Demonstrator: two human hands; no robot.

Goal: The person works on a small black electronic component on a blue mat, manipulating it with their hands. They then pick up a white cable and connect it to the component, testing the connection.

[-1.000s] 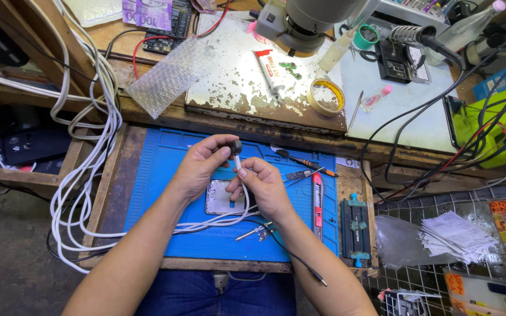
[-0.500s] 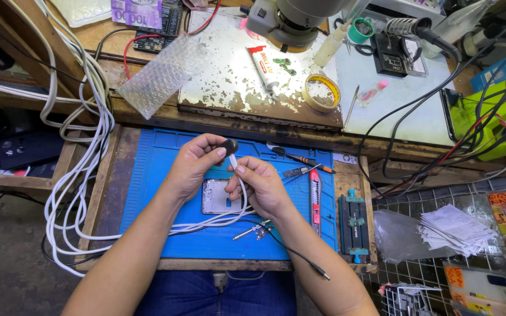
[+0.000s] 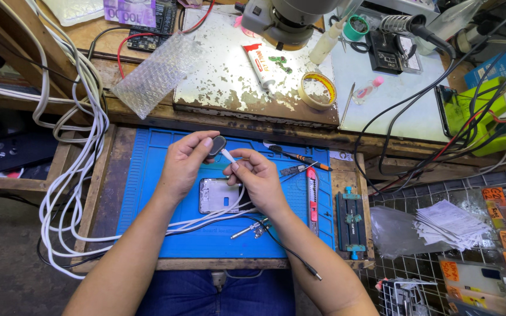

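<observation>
Above the blue mat (image 3: 147, 193), a small dark gadget (image 3: 217, 145) is being pinched in the left hand (image 3: 184, 164), while the right hand (image 3: 257, 178) is gripping a white cable plug (image 3: 228, 156) and touching its tip to it. The plug is looking not yet fully seated. Below the hands, a phone (image 3: 215, 195) is lying flat, with a red knife (image 3: 312, 194) just right of it.
</observation>
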